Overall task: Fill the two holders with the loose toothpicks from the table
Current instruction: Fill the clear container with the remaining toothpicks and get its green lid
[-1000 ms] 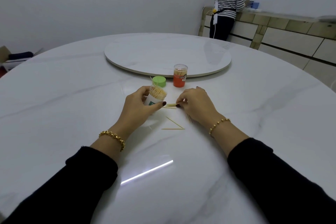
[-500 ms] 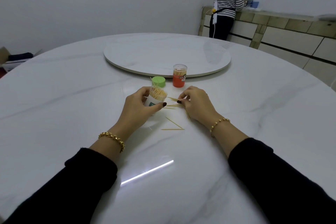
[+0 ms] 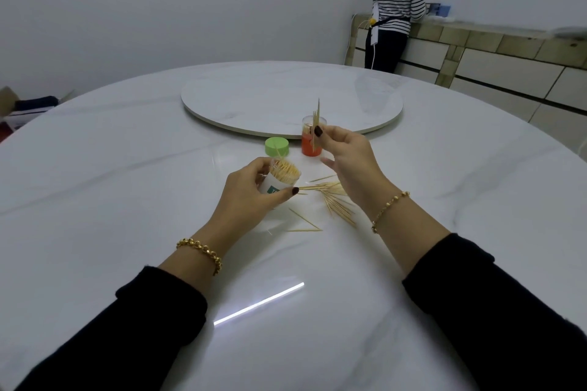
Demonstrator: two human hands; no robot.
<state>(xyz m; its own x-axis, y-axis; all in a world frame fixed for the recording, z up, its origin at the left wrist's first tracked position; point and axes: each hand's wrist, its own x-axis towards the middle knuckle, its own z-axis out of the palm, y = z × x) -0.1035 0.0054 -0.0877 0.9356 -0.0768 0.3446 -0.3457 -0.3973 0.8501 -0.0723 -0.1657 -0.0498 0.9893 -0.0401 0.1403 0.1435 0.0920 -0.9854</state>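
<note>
White cylindrical toothpick holder (image 3: 273, 183), tilted, is gripped by left hand (image 3: 249, 200). Small bundle of wooden toothpicks (image 3: 316, 119) is pinched upright by right hand (image 3: 347, 154). Loose wooden toothpicks (image 3: 333, 197) are scattered on white marble table (image 3: 127, 168).

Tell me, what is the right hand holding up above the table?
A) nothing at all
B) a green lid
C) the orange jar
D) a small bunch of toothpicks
D: the right hand pinches a small bunch of toothpicks upright in the air, while the left hand holds the white holder.
</note>
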